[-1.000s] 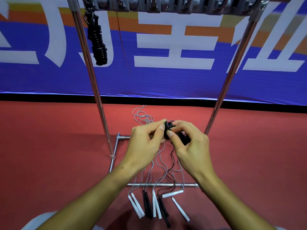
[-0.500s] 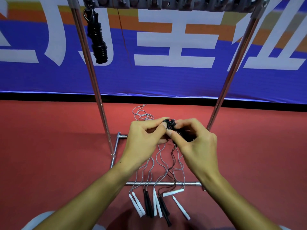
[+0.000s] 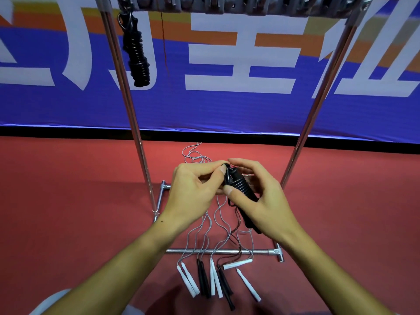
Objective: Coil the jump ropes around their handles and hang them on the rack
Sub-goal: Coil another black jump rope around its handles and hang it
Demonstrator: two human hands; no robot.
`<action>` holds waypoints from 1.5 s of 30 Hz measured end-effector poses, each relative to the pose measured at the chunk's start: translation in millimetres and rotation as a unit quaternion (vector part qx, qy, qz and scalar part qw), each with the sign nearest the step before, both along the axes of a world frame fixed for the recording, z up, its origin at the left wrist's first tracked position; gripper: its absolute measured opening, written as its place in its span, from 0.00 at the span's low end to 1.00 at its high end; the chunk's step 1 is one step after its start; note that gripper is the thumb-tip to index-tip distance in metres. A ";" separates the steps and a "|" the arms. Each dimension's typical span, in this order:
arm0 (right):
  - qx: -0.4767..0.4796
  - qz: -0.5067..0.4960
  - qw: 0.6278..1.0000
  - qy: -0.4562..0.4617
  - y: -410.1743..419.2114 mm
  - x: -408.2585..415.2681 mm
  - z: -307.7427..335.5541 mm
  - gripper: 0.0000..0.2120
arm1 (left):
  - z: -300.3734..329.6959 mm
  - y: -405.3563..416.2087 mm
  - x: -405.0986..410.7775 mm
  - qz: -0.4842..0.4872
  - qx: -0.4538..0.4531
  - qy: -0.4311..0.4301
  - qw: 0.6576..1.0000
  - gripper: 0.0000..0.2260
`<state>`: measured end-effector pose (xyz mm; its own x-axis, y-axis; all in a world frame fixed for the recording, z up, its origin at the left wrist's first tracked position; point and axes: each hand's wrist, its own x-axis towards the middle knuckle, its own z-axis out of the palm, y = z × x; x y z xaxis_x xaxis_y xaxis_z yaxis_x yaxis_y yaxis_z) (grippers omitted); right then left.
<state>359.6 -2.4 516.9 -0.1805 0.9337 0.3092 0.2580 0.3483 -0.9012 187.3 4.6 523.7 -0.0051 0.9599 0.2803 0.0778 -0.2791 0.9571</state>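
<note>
Both hands hold a coiled black jump rope in front of the rack.

Left hand pinches the top of the black jump rope; right hand curls round its handles, long axis slanting down-right, between the posts of the rack, above the floor.

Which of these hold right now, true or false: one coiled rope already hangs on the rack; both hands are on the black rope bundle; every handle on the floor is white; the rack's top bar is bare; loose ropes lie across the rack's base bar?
1. One coiled black rope hangs from the rack. True.
2. The left hand and right hand both hold the black rope bundle. True.
3. Every handle on the floor is white. False: white handles and black handles lie mixed.
4. The rack's top bar is bare. False: a coiled rope hangs near its left end.
5. Loose ropes cross the base bar. True.
</note>
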 end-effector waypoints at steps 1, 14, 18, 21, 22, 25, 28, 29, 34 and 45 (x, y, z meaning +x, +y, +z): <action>0.007 -0.008 1.000 -0.014 -1.0 -0.5 -2.2 0.23 | 0.4 0.3 0.3 -0.001 -0.012 -0.009 1.000 0.14; 0.082 -0.138 0.978 -0.135 -8.8 -6.5 -8.2 0.16 | -6.2 3.9 5.8 0.044 -0.044 -0.009 0.998 0.08; 0.175 -0.155 0.951 -0.202 -6.4 -10.0 -9.7 0.19 | -10.5 6.4 6.1 0.077 -0.051 0.009 0.996 0.07; 0.223 -0.151 0.941 -0.206 -3.3 -10.1 -15.1 0.15 | -7.6 4.0 8.2 0.078 -0.061 -0.021 0.995 0.09; 0.235 -0.147 0.938 -0.209 -3.1 -9.9 -16.6 0.13 | -6.1 2.8 8.9 0.076 -0.064 -0.035 0.994 0.10; 0.269 -0.153 0.923 -0.227 -2.1 -10.1 -19.3 0.10 | -4.8 1.0 9.0 0.070 -0.075 -0.066 0.993 0.10; 0.274 -0.161 0.924 -0.214 -1.1 -10.5 -20.6 0.08 | -4.3 -0.6 8.4 0.049 -0.091 -0.096 0.990 0.09; 0.271 -0.164 0.926 -0.207 -0.7 -10.2 -21.0 0.08 | -4.5 -0.9 9.1 0.043 -0.089 -0.094 0.991 0.09; 0.234 -0.170 0.947 -0.142 -0.8 -7.4 -20.4 0.07 | -5.3 -2.9 9.0 0.007 -0.020 -0.021 1.000 0.13; -0.010 -0.108 0.988 0.105 -9.4 0.2 -5.1 0.03 | -7.6 4.7 -10.3 -0.115 0.004 0.103 0.988 0.14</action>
<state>359.7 -11.9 511.8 0.0911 0.9497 0.2996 0.1302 0.2869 -0.9491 177.0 9.3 516.1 0.2713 0.9265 0.2607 0.2039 -0.3200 0.9252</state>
